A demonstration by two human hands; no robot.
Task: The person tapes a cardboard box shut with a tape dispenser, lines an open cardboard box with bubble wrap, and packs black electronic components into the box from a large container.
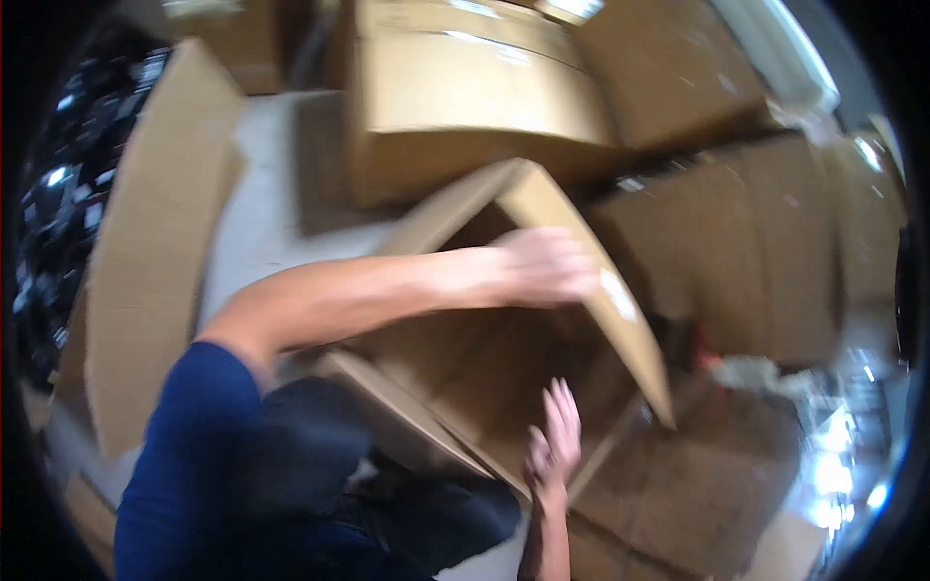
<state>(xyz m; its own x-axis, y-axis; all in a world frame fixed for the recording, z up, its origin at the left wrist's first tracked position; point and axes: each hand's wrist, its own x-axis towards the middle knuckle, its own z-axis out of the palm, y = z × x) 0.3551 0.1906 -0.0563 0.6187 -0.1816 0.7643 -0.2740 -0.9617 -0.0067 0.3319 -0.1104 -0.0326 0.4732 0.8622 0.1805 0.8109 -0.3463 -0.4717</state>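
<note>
Over an open carton (465, 373), my curled left hand (550, 267), grip unclear, is nearer the rightward-slanting flap (628, 329) than my open-palmed right hand (555, 441).

left grip (547, 266): blurred, hold on flap (640, 358) uncertain | right forearm (549, 542): cut off below | label (618, 294): illegible

1. A small white label (618, 294) is seen on the raised flap (636, 347) of the open cardboard box (465, 363); any print on it is too blurred to be read.
2. Pale patches (513, 55) are seen on the large closed box (455, 92); whether labels or glare are shown cannot be told.
3. No text, number or sign can be read.
</note>
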